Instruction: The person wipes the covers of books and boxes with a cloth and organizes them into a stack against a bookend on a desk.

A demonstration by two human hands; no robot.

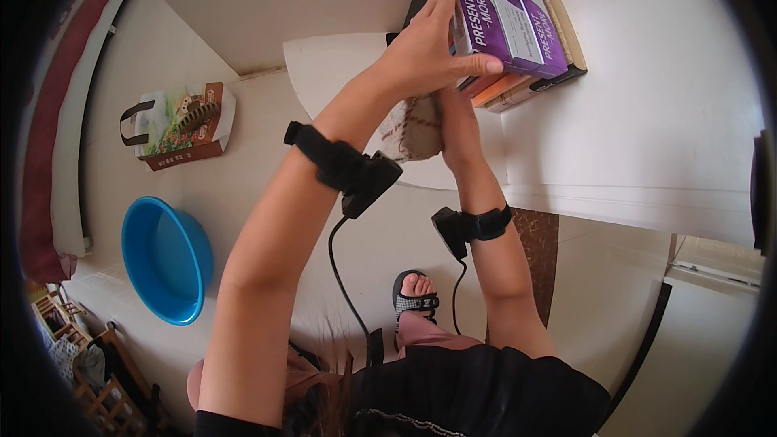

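My left hand (428,45) grips the near left corner of the purple-and-white cartons (507,18), its thumb across the near edge and its fingers along the left side. The cartons bear printed writing and lie on top of several books (516,90). Below and partly behind the left hand, my right hand (455,109) holds a beige cloth (416,130) with brown stitched lines. The cloth hangs bunched to the left of the right wrist. The right fingers are mostly hidden.
The books stand on a white shelf (613,127) with a rounded end (325,67), against a wall. On the tiled floor to the left are a printed carrier bag (176,103) with a brown hair claw clip (198,116) on it, and a blue plastic basin (164,261). A wooden rack (106,400) holds cloth items.
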